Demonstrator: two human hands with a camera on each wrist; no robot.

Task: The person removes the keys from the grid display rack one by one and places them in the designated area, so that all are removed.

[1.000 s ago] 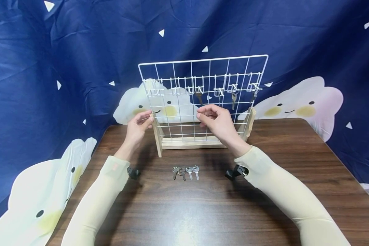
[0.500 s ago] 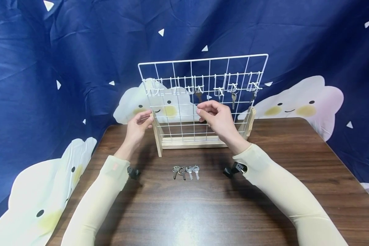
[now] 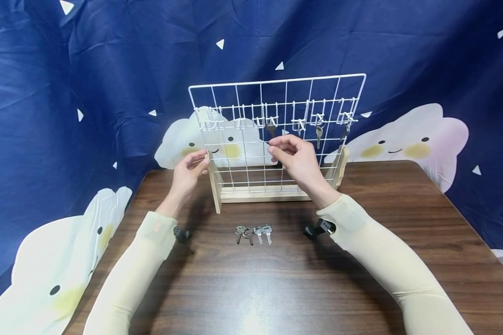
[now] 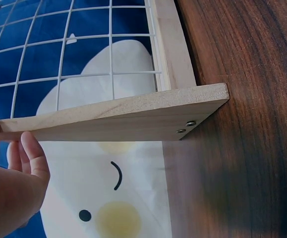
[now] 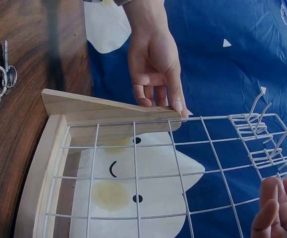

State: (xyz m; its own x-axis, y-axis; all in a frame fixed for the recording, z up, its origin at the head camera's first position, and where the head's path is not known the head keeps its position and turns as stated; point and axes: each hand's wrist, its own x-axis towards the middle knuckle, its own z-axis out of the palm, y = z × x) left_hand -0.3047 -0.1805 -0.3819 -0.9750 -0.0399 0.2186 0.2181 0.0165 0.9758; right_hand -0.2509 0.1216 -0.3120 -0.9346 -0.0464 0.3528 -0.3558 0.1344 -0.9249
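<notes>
In the head view my left hand [image 3: 187, 171] pinches the upper end of the left wooden side support [image 3: 214, 186] of a white wire grid rack [image 3: 251, 153]. Thumb and fingers lie on either side of the wood in the left wrist view. My right hand [image 3: 296, 156] is raised in front of the grid, fingers bent and thumb near the forefinger. Its fingertips overlap the lower end of a dark key [image 3: 270, 129] hanging from a hook; I cannot tell whether they grip it. A brass-coloured key [image 3: 319, 135] and a dark key [image 3: 346, 131] hang farther right.
Several keys with rings [image 3: 253, 235] lie in a row on the brown wooden table [image 3: 251, 284] in front of the rack. White wire hooks [image 3: 240, 123] line the upper grid. A blue curtain [image 3: 130, 70] with cloud prints stands behind the table.
My right hand has risen slightly, bringing its fingertips over the dark key's lower end. My left hand keeps its place on the side support.
</notes>
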